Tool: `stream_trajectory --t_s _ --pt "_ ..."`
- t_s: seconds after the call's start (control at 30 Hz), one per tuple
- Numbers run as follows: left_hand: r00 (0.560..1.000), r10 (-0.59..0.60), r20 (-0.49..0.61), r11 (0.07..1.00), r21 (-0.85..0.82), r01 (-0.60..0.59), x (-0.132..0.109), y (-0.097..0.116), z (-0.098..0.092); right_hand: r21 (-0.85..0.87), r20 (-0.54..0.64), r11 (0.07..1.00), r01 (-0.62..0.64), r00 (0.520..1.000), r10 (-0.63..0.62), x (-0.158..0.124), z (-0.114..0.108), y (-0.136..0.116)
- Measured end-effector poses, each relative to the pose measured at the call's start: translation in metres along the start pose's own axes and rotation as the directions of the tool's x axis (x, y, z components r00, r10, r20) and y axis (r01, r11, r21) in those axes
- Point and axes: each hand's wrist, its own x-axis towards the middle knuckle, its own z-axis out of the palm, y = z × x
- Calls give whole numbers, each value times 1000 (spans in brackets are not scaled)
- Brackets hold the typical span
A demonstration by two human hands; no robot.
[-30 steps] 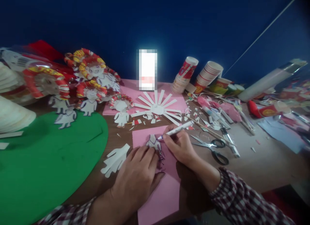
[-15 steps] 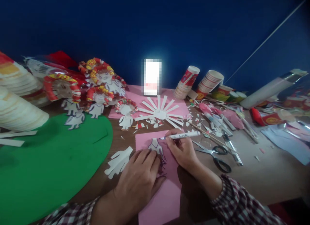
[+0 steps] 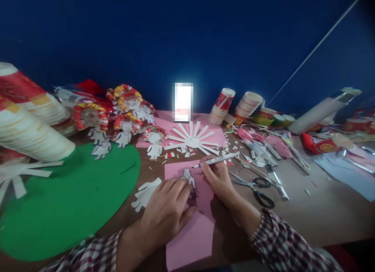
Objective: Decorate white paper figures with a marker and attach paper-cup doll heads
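Between the fingers of my right hand point(image 3: 218, 182) is a white acrylic marker point(image 3: 221, 159), its tip beside the neck of a small paper figure cutout point(image 3: 187, 173). Purple lines edge part of that cutout. My left hand point(image 3: 165, 205) lies over its lower part, fingers resting on it and the thumb apart, so much of the figure is hidden. Beneath both is a pink paper sheet point(image 3: 190, 244) with dark pen marks near the cutout. Plain white figure cutouts point(image 3: 145, 192) lie just left of my left hand.
Black-handled scissors point(image 3: 260, 190) lie right of my right hand. A green oval sheet point(image 3: 88, 201) covers the left. Behind are a white paper sunburst point(image 3: 193, 142), figures with red-yellow rings point(image 3: 90, 117), stacked paper cups point(image 3: 249, 104), a bright blurred screen point(image 3: 183, 102) and paper scraps.
The camera view has shifted slightly, moving the scene within the picture. My right hand has tilted the marker a little, its tip still near the cutout's neck. My left hand stays on the cutout.
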Motion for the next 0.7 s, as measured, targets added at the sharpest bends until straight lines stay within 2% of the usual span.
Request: stream_trajectory --t_s 0.07,0.17,0.3,0.47,0.6,0.7 --pt "998 -44 -39 999 22 44 3 -5 -3 44 -24 999 6 1000 -5 2 0 -1" --pt "982 -179 -58 978 97 184 6 -15 -7 69 -59 997 18 998 -13 4 -2 0" --pt "953 -298 45 945 157 288 7 -19 -10 28 -61 999 34 998 -32 7 -5 2" --pt "918 -377 126 912 224 344 11 -8 -13 -9 -40 998 61 997 -61 7 -8 1" --pt "860 -480 175 874 179 452 23 -3 -16 -26 -30 996 80 996 -80 6 -9 -2" --pt "826 -513 236 859 127 497 33 -5 -17 -41 -32 995 90 995 -92 6 -9 -3"
